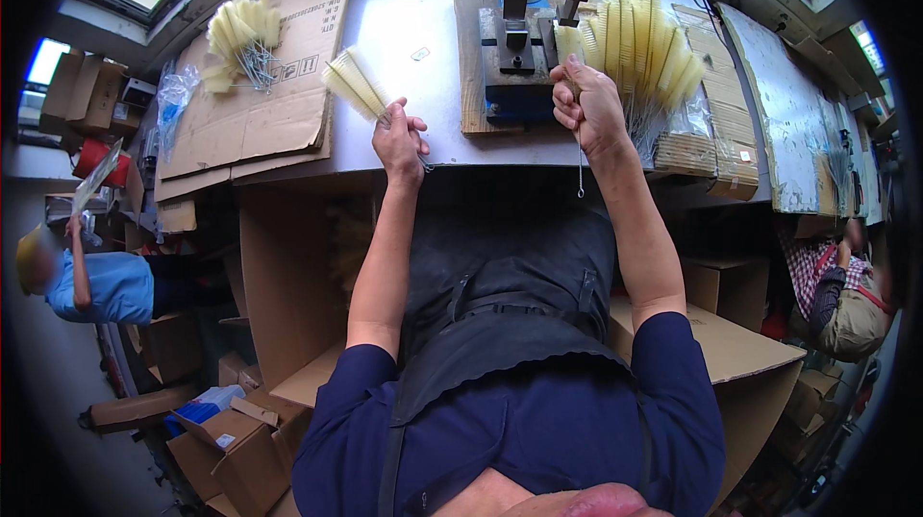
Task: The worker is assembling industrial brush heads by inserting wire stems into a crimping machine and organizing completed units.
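Note:
My left hand is closed around the wire stems of a few cream-bristled wire brushes, their heads fanned out toward the upper left. My right hand grips a single wire brush. Its bristled end points up beside the press, and its thin stem hangs below my fist, ending in a small loop. Just left of that hand stands the small dark bench press on a wooden block. A large fan of similar brushes lies right of my right hand, stems toward me.
At the left, another brush bunch rests on flattened cardboard. Open cartons stand under the bench's front edge, with more boxes on the floor. One person works far left, another far right.

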`<action>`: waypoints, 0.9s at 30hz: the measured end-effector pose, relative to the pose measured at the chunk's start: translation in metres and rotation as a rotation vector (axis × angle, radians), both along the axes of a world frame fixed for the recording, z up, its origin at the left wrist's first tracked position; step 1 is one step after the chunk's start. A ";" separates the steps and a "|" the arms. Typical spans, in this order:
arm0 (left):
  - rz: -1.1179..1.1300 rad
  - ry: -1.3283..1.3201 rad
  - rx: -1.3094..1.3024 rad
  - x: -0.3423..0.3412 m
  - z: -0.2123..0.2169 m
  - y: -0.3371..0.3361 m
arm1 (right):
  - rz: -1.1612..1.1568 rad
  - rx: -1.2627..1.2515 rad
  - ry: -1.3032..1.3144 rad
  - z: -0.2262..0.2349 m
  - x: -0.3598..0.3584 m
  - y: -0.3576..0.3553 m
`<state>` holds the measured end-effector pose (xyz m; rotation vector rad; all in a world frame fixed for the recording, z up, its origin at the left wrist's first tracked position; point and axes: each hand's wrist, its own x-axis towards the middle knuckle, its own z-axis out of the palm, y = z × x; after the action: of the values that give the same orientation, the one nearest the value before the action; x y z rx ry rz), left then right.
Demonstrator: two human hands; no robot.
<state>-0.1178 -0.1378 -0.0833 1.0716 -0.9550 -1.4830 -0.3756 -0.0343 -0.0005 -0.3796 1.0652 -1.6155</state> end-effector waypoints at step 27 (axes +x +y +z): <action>-0.216 0.279 0.074 -0.031 0.032 0.058 | -0.670 -0.098 1.159 0.019 -0.014 0.011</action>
<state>-0.1491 -0.0802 -0.0509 0.8037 -0.8419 -1.8030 -0.3892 -0.0230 0.0184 -1.2092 2.1386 -2.0500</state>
